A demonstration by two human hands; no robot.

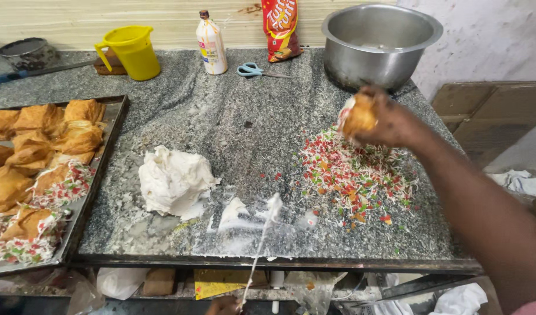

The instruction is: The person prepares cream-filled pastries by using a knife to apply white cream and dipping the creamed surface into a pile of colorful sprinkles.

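Observation:
My right hand (390,122) is shut on a golden puff pastry (357,116) with white cream on one side, held just above a spread of red, green and white candied bits (355,175) on the granite counter. A mound of white cream (173,181) lies mid-counter, with smears of cream (244,219) in front of it. My left hand (224,305) shows only at the bottom edge, gripping a thin knife (257,256) whose cream-coated blade rests in the smears. A metal tray (102,157) on the left carries plain pastries (46,137) and some coated with candied bits (58,189).
Along the back wall stand a steel pot (378,44), a red snack packet (280,29), a white bottle (211,44), scissors (253,70), a yellow jug (132,51) and a small dark pan (29,53). Cardboard (489,116) lies at the right, and bags sit under the counter.

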